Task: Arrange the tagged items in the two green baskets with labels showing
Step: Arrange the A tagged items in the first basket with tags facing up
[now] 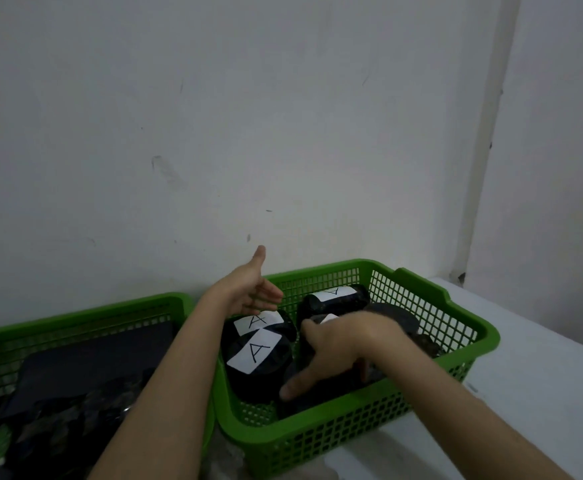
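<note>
A: Green plastic, open lattice walls, solid rolled rims. I count two baskets: the right basket (pixel 456 362) sits on a white tabletop (pixel 542 368), the left basket (pixel 86 313) just beside it, both against a scuffed white wall (pixel 214 116).

B: Contents on the right?

A: Dark, rounded, glossy black bundles. Three white paper labels with a handwritten "A" face up: front bundle (pixel 253 353), the one touching it behind (pixel 259 320), and a back bundle (pixel 335 294) near the far wall of the basket. A fourth scrap of white shows at my fingers on a middle bundle (pixel 328 318); I can't read it. One more dark round piece (pixel 394 315) at back right, no label visible from here.

B: Hands?

A: My right hand (pixel 345 348) is down inside the right basket, fingers spread and pressed on the dark items, thumb pointing towards the front wall. I can't tell whether it's actually gripping anything. My left hand (pixel 252 289) hangs above the basket's back-left corner, palm open, fingers loose, thumb up, holding nothing.

B: Left basket?

A: Flat dark rectangular tray or panel (pixel 86 362), rounded corners, matte. Below it a crumpled dark heap (pixel 86 420) with shiny flecks. No labels visible there; too dim to count pieces.
</note>
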`<state>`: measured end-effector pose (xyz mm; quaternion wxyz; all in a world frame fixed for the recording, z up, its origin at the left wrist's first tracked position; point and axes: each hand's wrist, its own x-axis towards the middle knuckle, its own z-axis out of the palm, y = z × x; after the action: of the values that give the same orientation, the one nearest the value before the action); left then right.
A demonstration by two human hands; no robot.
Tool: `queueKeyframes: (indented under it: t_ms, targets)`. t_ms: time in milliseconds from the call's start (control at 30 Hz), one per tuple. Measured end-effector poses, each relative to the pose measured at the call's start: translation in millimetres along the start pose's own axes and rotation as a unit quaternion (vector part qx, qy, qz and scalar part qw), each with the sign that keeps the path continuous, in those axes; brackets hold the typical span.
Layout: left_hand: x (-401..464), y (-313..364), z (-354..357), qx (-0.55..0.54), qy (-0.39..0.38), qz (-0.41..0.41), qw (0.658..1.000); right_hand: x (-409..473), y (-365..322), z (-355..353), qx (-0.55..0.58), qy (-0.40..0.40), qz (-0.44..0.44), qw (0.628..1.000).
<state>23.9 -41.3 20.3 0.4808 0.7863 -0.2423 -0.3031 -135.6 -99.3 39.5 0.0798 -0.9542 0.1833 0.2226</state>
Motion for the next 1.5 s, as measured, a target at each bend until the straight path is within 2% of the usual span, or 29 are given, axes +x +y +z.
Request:
queueKeyframes:
  t_ms: [100,200,300,367,433,533,600,667,800,867,1000,1133,1233,1300,1400,1500]
  targets:
    - [-2,1,1,0.023,-0.031,0.000,0.999,3,-10,19,-0.063,0.040,-0.014,0.997]
    - [-3,1,3,0.021,-0.043,0.015,0.999,6,-8,16,-0.032,0.045,-0.013,0.998]
    - [-3,2,3,-0.007,-0.042,0.039,0.998,-1,6,3,0.076,0.050,-0.023,0.996]
    - [-3,5,2,-0.038,-0.050,0.047,0.997,-3,20,-4,0.197,0.058,-0.046,0.978]
    - [-6,7,0,-0.059,-0.081,0.043,0.994,-2,36,-6,0.349,0.057,-0.081,0.932]
    - [-10,7,-2,-0.052,-0.181,0.025,0.982,4,56,-6,0.538,0.017,-0.122,0.834]
    - [-13,8,-2,-0.042,-0.238,0.020,0.970,12,66,-3,0.616,-0.002,-0.115,0.780]
    - [-17,8,0,-0.037,-0.252,0.028,0.967,21,70,0,0.647,0.011,-0.094,0.756]
    - [-17,7,2,-0.024,-0.242,0.013,0.970,32,76,2,0.641,0.060,-0.069,0.762]
    - [-17,6,0,-0.034,-0.251,-0.016,0.967,33,81,1,0.649,0.050,-0.066,0.756]
    - [-21,5,-1,0.009,-0.274,-0.062,0.960,26,81,2,0.613,0.032,-0.088,0.784]
    - [-19,5,-4,0.037,-0.240,-0.076,0.967,23,78,4,0.577,-0.006,-0.126,0.807]
    - [-19,6,-3,0.051,-0.227,-0.079,0.969,23,71,4,0.509,-0.031,-0.125,0.851]
    - [-22,5,0,0.096,-0.243,-0.094,0.961,25,66,5,0.456,-0.033,-0.109,0.883]
    - [-24,5,6,0.176,-0.267,-0.106,0.942,29,58,7,0.388,-0.014,-0.090,0.917]
    - [-26,10,9,0.192,-0.267,-0.103,0.939,33,51,10,0.297,0.024,-0.079,0.951]
